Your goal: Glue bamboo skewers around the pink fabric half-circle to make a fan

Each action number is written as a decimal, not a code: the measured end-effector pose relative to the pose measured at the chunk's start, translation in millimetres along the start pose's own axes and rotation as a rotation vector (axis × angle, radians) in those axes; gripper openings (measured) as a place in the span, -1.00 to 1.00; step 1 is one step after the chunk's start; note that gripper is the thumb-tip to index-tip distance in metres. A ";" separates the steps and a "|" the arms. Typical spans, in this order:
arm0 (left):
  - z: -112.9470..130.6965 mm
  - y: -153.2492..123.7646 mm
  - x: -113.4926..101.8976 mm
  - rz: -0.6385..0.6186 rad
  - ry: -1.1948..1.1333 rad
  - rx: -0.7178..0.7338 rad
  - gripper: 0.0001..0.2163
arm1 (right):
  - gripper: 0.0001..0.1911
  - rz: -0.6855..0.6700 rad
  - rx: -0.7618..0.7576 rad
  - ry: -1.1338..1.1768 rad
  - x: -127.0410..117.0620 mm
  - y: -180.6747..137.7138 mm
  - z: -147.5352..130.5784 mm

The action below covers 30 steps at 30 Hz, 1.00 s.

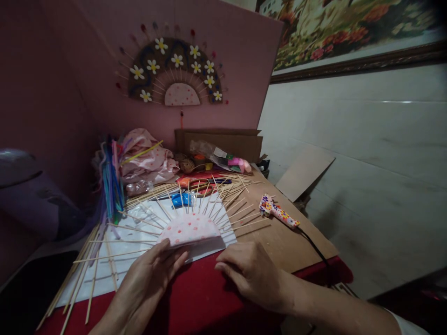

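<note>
A half-round fan base (192, 229), covered in white cloth with pink-red dots, has thin wooden sticks (162, 208) spreading from its curved edge. My left hand (153, 265) grips the base at its lower left corner, thumb on the near face and fingers underneath. My right hand (251, 272) is curled closed just below the base's right corner, apart from it; nothing shows between its thumb and fingers. Under the sticks lies a white sheet (78, 288). To the right rests a glue gun (279, 213) in a flower pattern, its black cord running toward the table edge.
Loose sticks (233, 193) lie behind the base. Further back are scissors (206, 181), a blue packet (181, 200), dotted cloth (150, 160) and coloured pipe cleaners (111, 186). A finished fan (176, 60) with white flowers hangs on the pink wall. Brown board (296, 246) covers the red table (206, 298).
</note>
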<state>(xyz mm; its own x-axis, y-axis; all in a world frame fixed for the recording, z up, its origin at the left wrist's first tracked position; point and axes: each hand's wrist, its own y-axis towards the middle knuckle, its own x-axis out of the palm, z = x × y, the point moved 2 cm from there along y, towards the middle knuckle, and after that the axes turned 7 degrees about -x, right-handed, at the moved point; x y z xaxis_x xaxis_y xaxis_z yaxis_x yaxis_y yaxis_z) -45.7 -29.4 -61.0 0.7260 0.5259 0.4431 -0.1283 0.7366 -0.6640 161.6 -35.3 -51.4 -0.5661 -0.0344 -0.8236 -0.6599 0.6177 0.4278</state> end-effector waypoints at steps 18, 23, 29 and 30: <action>4.3 -5.3 39.3 -0.377 -0.005 0.438 -0.81 | -0.86 0.426 -0.045 -0.605 -78.2 50.8 4.7; 14.4 -5.7 54.2 -0.459 -0.069 0.487 -0.84 | -0.77 0.577 0.074 -0.304 -73.3 50.3 7.5; 43.5 -12.9 84.9 -0.604 -0.172 0.460 -0.92 | -0.48 0.637 0.399 0.974 -40.8 62.5 26.4; 44.4 -13.4 88.8 -0.629 -0.174 0.455 -0.93 | -0.45 0.661 0.334 1.098 -39.6 67.9 28.2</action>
<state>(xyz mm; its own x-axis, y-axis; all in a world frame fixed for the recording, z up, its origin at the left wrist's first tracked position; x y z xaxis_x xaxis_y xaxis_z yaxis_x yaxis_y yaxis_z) -9.5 26.4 14.0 0.6432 -0.0152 0.7656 -0.0202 0.9991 0.0368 153.1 30.2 -0.3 -0.9390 -0.1707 0.2984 -0.0443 0.9208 0.3874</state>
